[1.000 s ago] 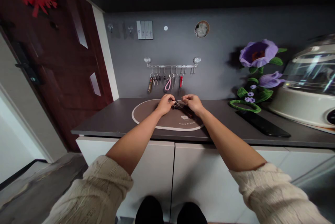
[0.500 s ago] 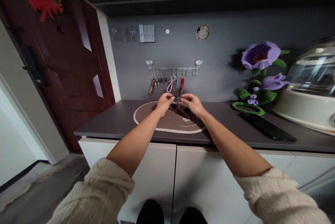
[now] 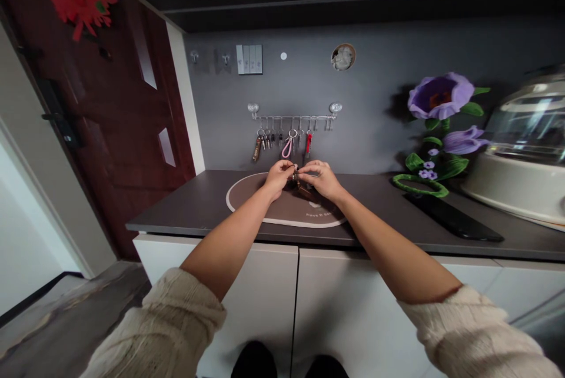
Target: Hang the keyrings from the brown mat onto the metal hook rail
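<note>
My left hand (image 3: pixel 278 178) and my right hand (image 3: pixel 321 179) meet above a brown oval mat (image 3: pixel 256 204) on the dark countertop (image 3: pixel 189 207). Both are closed in a pinch on a small keyring with a dark brown strap (image 3: pixel 300 185) held between them. Its metal ring shows at my left fingertips; the strap hangs toward my right hand. Just behind my hands, a metal hook rail (image 3: pixel 293 117) on the grey wall carries several keys and fobs, among them a pink loop (image 3: pixel 286 147) and a red tag (image 3: pixel 308 142).
A dark flat slab (image 3: pixel 454 219) lies on the counter at right, beside a purple crocheted flower (image 3: pixel 436 125) and a large white appliance with a clear lid (image 3: pixel 521 154). A dark red door (image 3: pixel 101 107) stands at left. White cabinet doors (image 3: pixel 282 295) are below the counter.
My hands lifted the keyring slightly off the mat and drew closer together; the strap, which hung out over the mat, is now mostly tucked between them. The view shifted a little.
</note>
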A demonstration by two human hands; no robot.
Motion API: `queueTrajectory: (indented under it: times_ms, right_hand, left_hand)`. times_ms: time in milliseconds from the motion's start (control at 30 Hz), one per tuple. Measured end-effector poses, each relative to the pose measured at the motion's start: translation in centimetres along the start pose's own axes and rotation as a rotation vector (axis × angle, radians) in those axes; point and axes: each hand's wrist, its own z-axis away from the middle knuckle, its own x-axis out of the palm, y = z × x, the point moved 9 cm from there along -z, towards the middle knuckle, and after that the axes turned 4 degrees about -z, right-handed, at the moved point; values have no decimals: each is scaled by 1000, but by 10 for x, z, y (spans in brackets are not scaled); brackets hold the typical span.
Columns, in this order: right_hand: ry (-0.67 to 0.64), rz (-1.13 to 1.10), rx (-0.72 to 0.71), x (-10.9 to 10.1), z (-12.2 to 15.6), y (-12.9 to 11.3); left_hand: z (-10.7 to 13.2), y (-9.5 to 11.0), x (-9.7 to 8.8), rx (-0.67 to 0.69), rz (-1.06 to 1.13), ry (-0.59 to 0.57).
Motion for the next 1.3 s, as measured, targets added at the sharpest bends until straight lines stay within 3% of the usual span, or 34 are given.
queueTrajectory:
  times_ms: [300,667,1033,1300]
  right_hand:
    - [-28,-93,-30,8,-2,4]
    - [-16,-196,-11,4,-2,1]
    - [36,-446,176,1,-2,22]
    - [64,-472,182,-5,-2,17]
  left_hand:
    - [-1,-3,-1,-10,-29,-2]
    - [2,1,1,-38,86,-2]
    - [5,2,7,-68,6,-90]
    - [6,7,11,-22,-58,-130]
